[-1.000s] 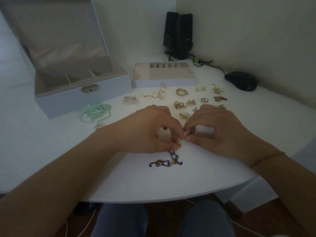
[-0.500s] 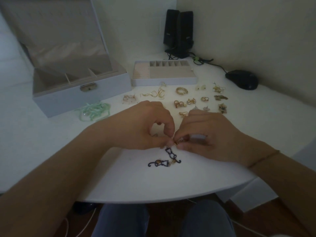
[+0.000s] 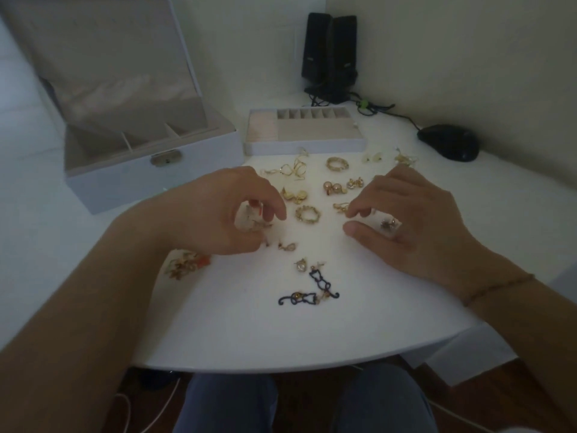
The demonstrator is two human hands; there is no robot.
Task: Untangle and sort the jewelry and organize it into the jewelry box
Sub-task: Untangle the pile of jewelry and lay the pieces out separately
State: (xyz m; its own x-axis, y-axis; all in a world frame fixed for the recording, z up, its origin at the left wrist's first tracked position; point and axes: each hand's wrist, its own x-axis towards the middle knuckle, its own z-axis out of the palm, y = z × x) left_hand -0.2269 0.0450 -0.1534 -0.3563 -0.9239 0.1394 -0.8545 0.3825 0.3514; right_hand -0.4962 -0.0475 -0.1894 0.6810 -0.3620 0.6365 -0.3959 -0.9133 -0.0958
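Observation:
My left hand [image 3: 224, 210] hovers low over the white table, fingers loosely curled over a small pale earring [image 3: 254, 223] lying beneath them; no grip shows. My right hand [image 3: 406, 214] is arched to the right, thumb and forefinger apart, with a small dark-stone earring [image 3: 387, 225] on the table in the gap. Between and below the hands lie a small gold earring [image 3: 301, 265] and the black cat-shaped earrings [image 3: 312, 292]. A gold ring [image 3: 307, 214], pearl earrings [image 3: 332, 187] and gold hook earrings [image 3: 290, 170] lie beyond. The grey jewelry box [image 3: 150, 173] stands open at the back left.
The box's removable tray [image 3: 306, 146] sits behind the jewelry. A tangled gold and orange cluster [image 3: 184, 264] lies beside my left forearm. A black mouse [image 3: 449, 142] and two speakers [image 3: 329, 54] with cables stand at the back right. The table's front edge [image 3: 281, 367] curves close to my lap.
Both hands have let go of the piece they pinched above the black earrings and moved apart, left hand to the left, right hand to the right. A small gold earring now lies there.

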